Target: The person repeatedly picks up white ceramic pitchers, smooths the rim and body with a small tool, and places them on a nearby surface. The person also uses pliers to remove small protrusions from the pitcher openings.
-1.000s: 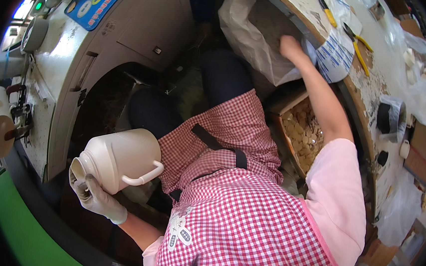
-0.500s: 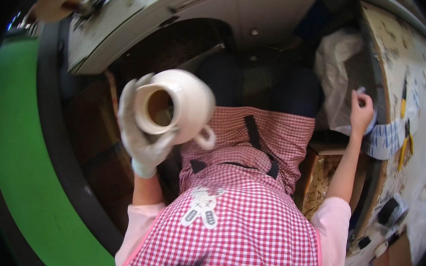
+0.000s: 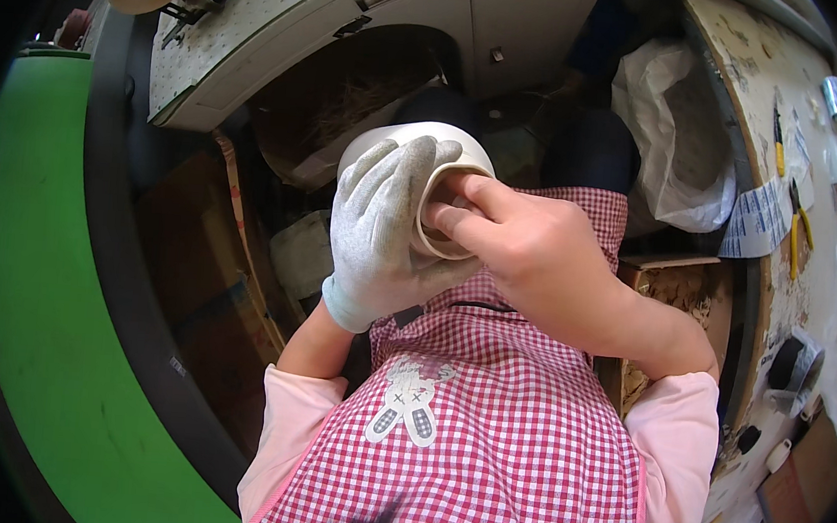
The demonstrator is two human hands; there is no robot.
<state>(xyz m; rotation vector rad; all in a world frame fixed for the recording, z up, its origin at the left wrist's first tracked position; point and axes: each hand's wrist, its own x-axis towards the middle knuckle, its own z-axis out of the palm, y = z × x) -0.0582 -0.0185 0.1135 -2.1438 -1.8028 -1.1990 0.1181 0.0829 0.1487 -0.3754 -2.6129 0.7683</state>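
A cream-white, glossy ceramic jug (image 3: 371,138) is held above my lap, its round mouth turned to the right. My left hand (image 3: 378,214), in a pale grey knitted glove with a light blue cuff, is wrapped round the jug's neck and side. Bare, my right hand (image 3: 538,241) reaches into the mouth with thumb and fingers bent together. The fingertips are inside the rim, so whatever they pinch or press is hidden. The jug's loop handle does not show now.
At the right, a worktop (image 3: 740,51) carries yellow-handled pliers (image 3: 800,233) and a dark tape roll (image 3: 786,364). Beneath its edge hang a whitish plastic bag (image 3: 669,134) and an open cardboard box (image 3: 672,282). A green conveyor belt (image 3: 28,231) runs along the left.
My right hand has come from beside the plastic bag, where it pinched something small, into the jug's mouth. The jug has moved right and turned its mouth toward that hand.
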